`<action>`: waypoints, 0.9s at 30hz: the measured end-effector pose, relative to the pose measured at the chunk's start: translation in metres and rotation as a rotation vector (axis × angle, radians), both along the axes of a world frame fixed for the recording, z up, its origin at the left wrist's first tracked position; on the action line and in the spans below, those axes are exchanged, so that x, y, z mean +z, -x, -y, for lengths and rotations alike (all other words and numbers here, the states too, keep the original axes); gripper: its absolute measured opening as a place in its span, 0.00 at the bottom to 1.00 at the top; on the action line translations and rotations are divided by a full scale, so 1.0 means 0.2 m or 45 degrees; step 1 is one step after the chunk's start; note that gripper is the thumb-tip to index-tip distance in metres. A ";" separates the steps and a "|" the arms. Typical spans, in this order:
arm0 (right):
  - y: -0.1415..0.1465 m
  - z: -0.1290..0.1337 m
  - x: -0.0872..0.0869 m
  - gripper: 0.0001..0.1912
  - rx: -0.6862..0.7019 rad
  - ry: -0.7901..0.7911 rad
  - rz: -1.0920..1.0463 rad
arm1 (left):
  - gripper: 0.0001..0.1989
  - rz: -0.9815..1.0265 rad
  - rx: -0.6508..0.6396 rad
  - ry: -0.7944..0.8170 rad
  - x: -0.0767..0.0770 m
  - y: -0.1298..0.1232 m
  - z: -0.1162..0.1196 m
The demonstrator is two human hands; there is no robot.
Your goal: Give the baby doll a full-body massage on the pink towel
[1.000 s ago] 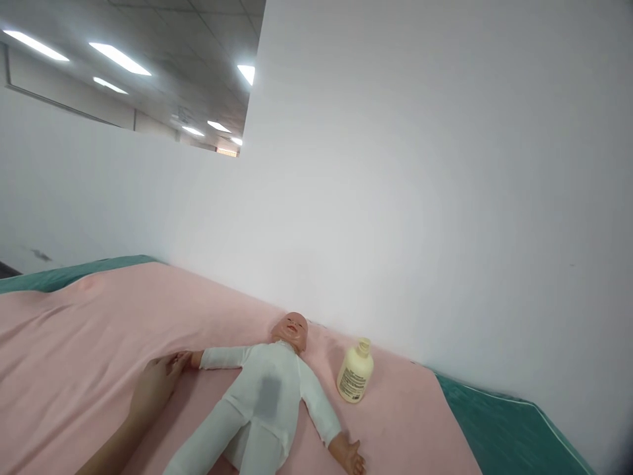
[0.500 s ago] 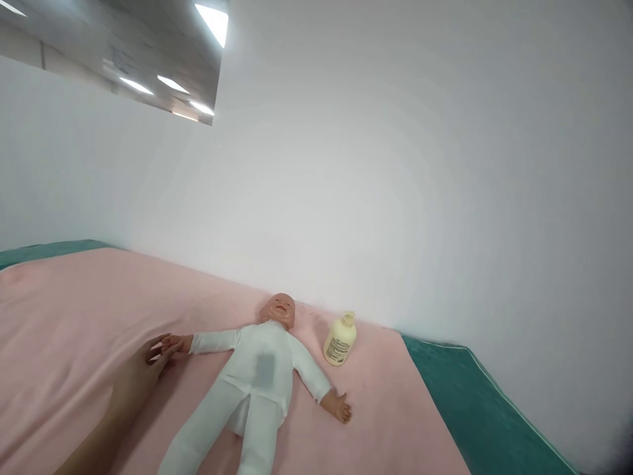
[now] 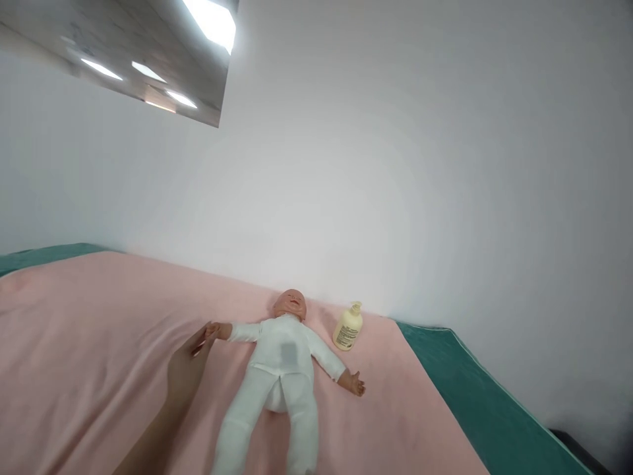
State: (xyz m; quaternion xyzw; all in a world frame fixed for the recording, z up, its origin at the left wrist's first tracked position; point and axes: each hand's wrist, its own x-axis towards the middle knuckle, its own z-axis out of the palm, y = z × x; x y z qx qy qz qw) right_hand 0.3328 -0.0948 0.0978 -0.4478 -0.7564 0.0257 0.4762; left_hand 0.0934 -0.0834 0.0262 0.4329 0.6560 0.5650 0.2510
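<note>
A baby doll [image 3: 267,353] in a white cloth suit lies on its back, head toward the wall and both arms spread out. A grey rectangle marks its belly. Reaching in from the bottom edge, my left hand [image 3: 186,366] pinches the doll's hand at the left between thumb and fingers. The doll's other arm rests stretched out to the right, its palm partly up. Just beyond that arm stands a pale yellow pump bottle [image 3: 348,329] with dark print on its front. My right hand is out of view.
A pink sheet [image 3: 123,310] with creases at the left covers the surface. Green cloth [image 3: 475,389] shows beyond it at the right and far left. The white wall [image 3: 346,165] rises directly behind, with a mirror-like panel [image 3: 148,39] at upper left.
The view has shifted, so my left hand and the doll appear further right and slightly higher. My left hand stays at the doll's hand, its fingers now closed more tightly around it.
</note>
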 end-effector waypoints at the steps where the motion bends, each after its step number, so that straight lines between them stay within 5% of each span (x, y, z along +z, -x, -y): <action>1: -0.01 0.06 -0.03 0.15 -0.014 0.010 -0.031 | 0.24 0.065 -0.024 -0.047 0.03 -0.02 -0.02; 5: -0.13 0.33 -0.14 0.14 -0.077 0.029 -0.114 | 0.24 0.183 -0.165 -0.201 0.13 -0.21 -0.10; 9: -0.24 0.51 -0.18 0.14 -0.120 0.007 -0.144 | 0.24 0.282 -0.418 -0.303 0.14 -0.41 -0.13; 15: -0.21 0.44 -0.17 0.19 0.044 0.029 -0.152 | 0.16 -0.016 -0.946 -0.485 0.04 -0.42 -0.15; 18: -0.17 0.38 -0.18 0.18 0.035 -0.002 -0.190 | 0.13 -0.163 -1.078 -0.480 0.04 -0.38 -0.15; 22: -0.16 0.42 -0.21 0.19 0.013 0.009 -0.194 | 0.13 -0.069 -1.040 -0.460 0.05 -0.37 -0.13; 27: -0.18 0.57 -0.27 0.20 -0.110 0.023 -0.227 | 0.22 0.460 -0.708 -0.383 0.03 -0.30 -0.14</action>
